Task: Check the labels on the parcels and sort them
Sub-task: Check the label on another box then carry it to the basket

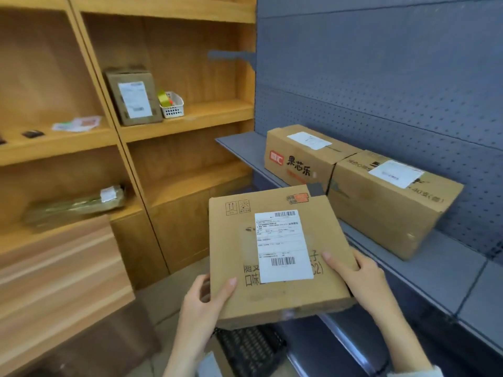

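Observation:
I hold a flat cardboard parcel [239,248] in front of me, its top face tilted up toward the camera. A white shipping label [283,246] with two barcodes is stuck on that face. My left hand [206,297] grips the parcel's lower left corner, thumb on top. My right hand [356,273] grips its right edge near the lower corner. Two more labelled cardboard parcels lie on the grey metal shelf [441,270] to the right: one with red and black printing [304,156] and a larger one [389,202] beside it.
A wooden shelving unit [190,118] stands at left with an upright labelled box [134,97], a white basket [172,106], papers and a wrapped package [76,205]. A wood-grain counter [54,281] is at lower left. A black mesh basket [250,346] sits below the parcel.

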`<state>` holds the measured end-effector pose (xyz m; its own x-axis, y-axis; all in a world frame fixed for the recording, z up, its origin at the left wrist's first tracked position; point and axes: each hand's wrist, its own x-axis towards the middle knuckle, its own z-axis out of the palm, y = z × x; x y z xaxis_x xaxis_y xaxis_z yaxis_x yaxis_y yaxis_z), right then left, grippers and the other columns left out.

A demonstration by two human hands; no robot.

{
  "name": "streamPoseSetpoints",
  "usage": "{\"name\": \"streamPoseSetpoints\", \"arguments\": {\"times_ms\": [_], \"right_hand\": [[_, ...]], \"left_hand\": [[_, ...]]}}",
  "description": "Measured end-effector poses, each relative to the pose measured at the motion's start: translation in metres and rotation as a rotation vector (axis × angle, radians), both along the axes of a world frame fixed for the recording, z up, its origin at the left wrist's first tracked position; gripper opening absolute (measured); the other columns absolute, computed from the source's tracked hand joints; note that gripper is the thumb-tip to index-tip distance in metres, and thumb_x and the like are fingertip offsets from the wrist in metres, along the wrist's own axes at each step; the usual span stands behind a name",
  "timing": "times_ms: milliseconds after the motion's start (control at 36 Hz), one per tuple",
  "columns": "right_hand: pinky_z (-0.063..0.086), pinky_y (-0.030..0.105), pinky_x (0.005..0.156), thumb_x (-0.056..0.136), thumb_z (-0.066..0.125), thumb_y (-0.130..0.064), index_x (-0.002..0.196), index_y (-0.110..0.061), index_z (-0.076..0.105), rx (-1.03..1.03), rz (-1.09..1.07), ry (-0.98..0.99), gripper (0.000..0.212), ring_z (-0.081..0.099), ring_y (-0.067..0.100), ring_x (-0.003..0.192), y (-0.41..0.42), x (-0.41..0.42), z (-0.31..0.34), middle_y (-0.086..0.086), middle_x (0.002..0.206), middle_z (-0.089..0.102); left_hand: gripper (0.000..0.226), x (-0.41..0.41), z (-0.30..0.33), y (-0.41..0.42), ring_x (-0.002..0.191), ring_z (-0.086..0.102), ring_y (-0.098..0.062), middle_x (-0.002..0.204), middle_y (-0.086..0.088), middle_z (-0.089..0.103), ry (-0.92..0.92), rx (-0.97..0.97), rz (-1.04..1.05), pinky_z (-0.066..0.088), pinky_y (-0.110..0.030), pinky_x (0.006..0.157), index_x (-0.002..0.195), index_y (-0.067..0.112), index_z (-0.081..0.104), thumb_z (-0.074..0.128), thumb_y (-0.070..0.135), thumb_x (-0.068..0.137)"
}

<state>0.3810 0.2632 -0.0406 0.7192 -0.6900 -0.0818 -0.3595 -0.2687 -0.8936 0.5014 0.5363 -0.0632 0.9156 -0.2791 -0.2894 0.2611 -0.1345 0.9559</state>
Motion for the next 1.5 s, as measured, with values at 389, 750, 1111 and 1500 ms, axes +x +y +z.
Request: {"name": "streamPoseSetpoints", "arguments": {"times_ms": [389,750,1111,1500], "right_hand": [[0.057,0.035,0.086,0.081,0.071,-0.065,0.121,-0.041,0.067,0.108,0.192,0.064,0.047,0.068,0.004,0.099,-0.050,0.052,-0.118,-0.023,0.100,0.074],[0.047,0.011,0.068,0.083,0.075,-0.055,0.109,-0.039,0.071,0.118,0.277,0.176,0.031,0.066,-0.013,0.088,-0.050,0.116,-0.290,-0.029,0.092,0.074],[0.050,0.016,0.073,0.084,0.075,-0.052,0.115,-0.037,0.070,0.162,0.302,0.235,0.035,0.068,-0.009,0.090,-0.047,0.158,-0.559,-0.027,0.094,0.075],[0.047,0.011,0.067,0.088,0.075,-0.041,0.107,-0.032,0.073,0.001,0.348,0.222,0.021,0.066,-0.012,0.084,-0.069,0.197,-0.734,-0.025,0.088,0.075]], "left_hand": [[0.036,-0.010,-0.099,-0.035,0.096,0.067,-0.003,0.109,0.009,0.071,0.083,0.118,0.190,0.051,-0.016,0.067,0.116,0.022,0.063,0.077,0.038,0.087],[0.083,0.024,-0.291,-0.030,0.104,0.072,-0.016,0.111,0.006,0.076,0.195,0.095,0.316,0.060,-0.041,0.091,0.116,0.024,0.069,0.081,0.072,0.049],[0.076,0.055,-0.560,-0.026,0.101,0.070,-0.009,0.108,0.010,0.076,0.230,0.104,0.320,0.054,-0.027,0.079,0.112,0.028,0.068,0.082,0.072,0.051],[0.064,0.071,-0.749,-0.041,0.103,0.069,-0.015,0.109,0.009,0.074,0.249,0.076,0.295,0.058,-0.035,0.091,0.109,0.026,0.066,0.085,0.064,0.062]]}}
